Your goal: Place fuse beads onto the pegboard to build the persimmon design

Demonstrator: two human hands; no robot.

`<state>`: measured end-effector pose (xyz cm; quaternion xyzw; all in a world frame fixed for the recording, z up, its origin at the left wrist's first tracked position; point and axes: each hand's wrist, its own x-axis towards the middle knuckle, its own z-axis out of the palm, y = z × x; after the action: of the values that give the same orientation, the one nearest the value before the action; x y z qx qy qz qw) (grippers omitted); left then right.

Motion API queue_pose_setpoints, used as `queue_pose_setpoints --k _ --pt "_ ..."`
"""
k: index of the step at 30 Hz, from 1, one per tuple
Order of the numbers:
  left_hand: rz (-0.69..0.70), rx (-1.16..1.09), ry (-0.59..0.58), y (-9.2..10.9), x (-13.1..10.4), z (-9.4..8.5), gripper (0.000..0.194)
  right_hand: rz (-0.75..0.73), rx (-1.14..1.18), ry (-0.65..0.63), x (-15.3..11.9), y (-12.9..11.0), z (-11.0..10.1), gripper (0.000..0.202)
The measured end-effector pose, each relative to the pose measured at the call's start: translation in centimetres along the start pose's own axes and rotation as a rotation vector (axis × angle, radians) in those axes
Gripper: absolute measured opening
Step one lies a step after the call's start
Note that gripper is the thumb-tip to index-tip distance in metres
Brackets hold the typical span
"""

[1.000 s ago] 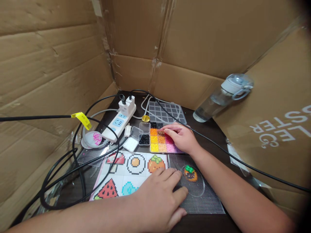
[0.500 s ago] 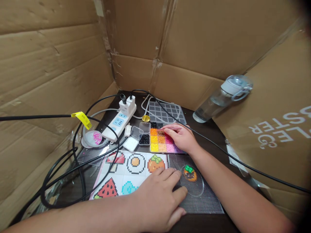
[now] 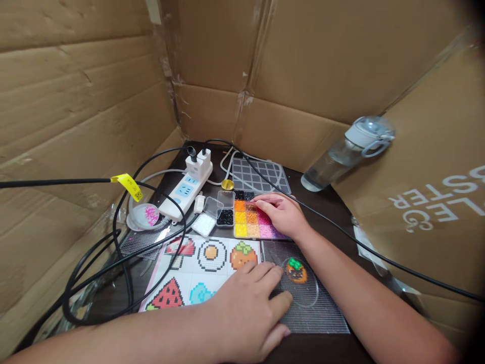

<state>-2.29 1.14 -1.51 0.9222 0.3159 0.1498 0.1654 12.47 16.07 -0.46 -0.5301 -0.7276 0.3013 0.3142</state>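
Tool (image 3: pixel 251 202), thin, pink, pinched in right hand (image 3: pixel 282 215) at multicolour compartmented bead tray (image 3: pixel 246 238), for fine reach; left hand (image 3: pixel 248 303) open, likely steadying clear ridged pegboard (image 3: pixel 326 319) toward surface's (image 3: pixel 303 349) near edge

Looks matt, brown and creased in the cardboard walls (image 3: pixel 303 60), with glossy clear tape along the seams. Turns smooth and dark, like wood, on the tabletop (image 3: pixel 303 346). Shows see-through plastic in the bottle (image 3: pixel 333 162), hard white plastic in the power strip (image 3: pixel 182 198), clear, finely bumpy plastic in the pegboard (image 3: pixel 322 308), and clear plastic around the bead tray (image 3: pixel 252 217). Reads as smooth paper in the pattern sheet (image 3: pixel 193 283), shiny and metal-like on the gold disc (image 3: pixel 228 185), and smooth and rubbery on the black cable (image 3: pixel 56 183).
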Motion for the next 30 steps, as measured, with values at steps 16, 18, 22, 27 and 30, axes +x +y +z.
queue_pose_setpoints --k 16,18,22,27,30 --pt "0.005 0.003 0.011 0.02 -0.17 0.17 0.036 -0.022 0.027 0.002 0.00 -0.14 0.00 0.017" --pt "0.005 -0.002 0.009 0.02 -0.16 0.17 0.036 -0.016 0.019 0.003 0.05 -0.09 0.04 0.018" --pt "0.004 -0.006 0.007 -0.05 -0.11 0.13 0.036 -0.001 0.017 -0.001 0.04 -0.22 0.10 0.018" --pt "0.007 -0.005 0.014 -0.11 -0.17 0.13 0.036 0.006 0.008 0.004 -0.08 -0.66 -0.07 0.018" --pt "0.010 -0.002 0.015 -0.09 -0.23 0.13 0.036 -0.005 -0.004 0.003 -0.08 -0.72 -0.44 0.018"
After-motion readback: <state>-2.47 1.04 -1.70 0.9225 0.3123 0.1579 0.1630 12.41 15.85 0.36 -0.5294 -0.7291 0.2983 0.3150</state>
